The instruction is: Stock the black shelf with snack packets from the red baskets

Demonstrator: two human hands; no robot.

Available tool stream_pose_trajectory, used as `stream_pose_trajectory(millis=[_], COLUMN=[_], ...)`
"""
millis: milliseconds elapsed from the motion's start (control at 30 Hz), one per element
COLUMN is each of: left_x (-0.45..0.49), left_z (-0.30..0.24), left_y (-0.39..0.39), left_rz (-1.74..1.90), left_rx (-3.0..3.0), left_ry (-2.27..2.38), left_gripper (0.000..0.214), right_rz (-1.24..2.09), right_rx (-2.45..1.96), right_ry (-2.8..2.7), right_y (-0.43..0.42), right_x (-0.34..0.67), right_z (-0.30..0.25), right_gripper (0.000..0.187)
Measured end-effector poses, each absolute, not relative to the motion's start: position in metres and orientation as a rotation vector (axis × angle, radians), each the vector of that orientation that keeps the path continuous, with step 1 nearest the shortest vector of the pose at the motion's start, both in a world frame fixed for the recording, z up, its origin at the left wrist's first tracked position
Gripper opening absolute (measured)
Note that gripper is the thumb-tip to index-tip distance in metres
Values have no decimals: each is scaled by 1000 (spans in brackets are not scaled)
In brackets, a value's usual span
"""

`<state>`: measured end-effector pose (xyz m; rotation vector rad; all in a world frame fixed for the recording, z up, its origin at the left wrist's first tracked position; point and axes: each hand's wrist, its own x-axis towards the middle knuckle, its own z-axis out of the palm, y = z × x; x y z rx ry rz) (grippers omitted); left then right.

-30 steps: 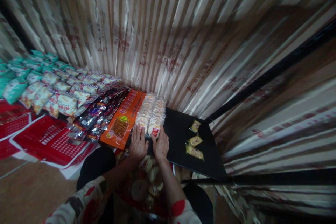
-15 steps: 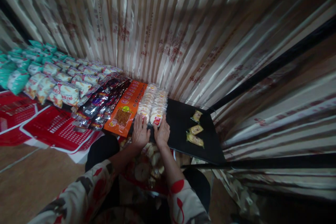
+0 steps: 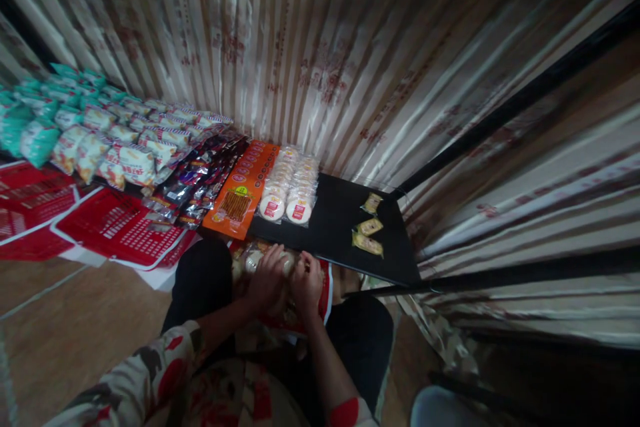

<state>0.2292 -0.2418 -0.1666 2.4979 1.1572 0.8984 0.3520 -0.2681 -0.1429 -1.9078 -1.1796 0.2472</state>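
My left hand (image 3: 266, 279) and my right hand (image 3: 306, 283) are down in my lap, fingers curled around round white wrapped cakes (image 3: 253, 258) in a red bag (image 3: 326, 293). Just beyond them lies a black board (image 3: 340, 233). Two rows of the same round cakes (image 3: 290, 187) lie on its left part. An orange snack packet (image 3: 243, 193) lies left of the rows. Three small yellow packets (image 3: 369, 230) sit on the board's right side.
Dark foil packets (image 3: 193, 183), white and red snack bags (image 3: 130, 160) and green bags (image 3: 30, 127) run off to the left. Red baskets (image 3: 115, 233) lie on the brown floor. A striped curtain (image 3: 320, 47) hangs behind, crossed by black bars (image 3: 505, 113) at right.
Both hands have pulled back from the near end of the cake rows on the board, down into the bag in my lap. The view has tilted slightly.
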Motion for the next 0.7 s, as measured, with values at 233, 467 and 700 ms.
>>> stream_pose_trajectory(millis=[233,467,700], left_x=[211,206,205], left_z=[-223,-242,-228], left_y=[-287,-295,-295], left_rz=[501,351,402], left_rx=[2560,2619,2515], left_ry=[1390,1451,1431], left_gripper=[33,37,38], right_rz=[552,731,996], right_rx=[-2152,-2115,-1975], right_ry=[-1338,-1230,-995], right_y=[-322,-333,-326], right_x=[342,340,345], right_z=[-183,-203,-206], right_gripper=[33,27,16])
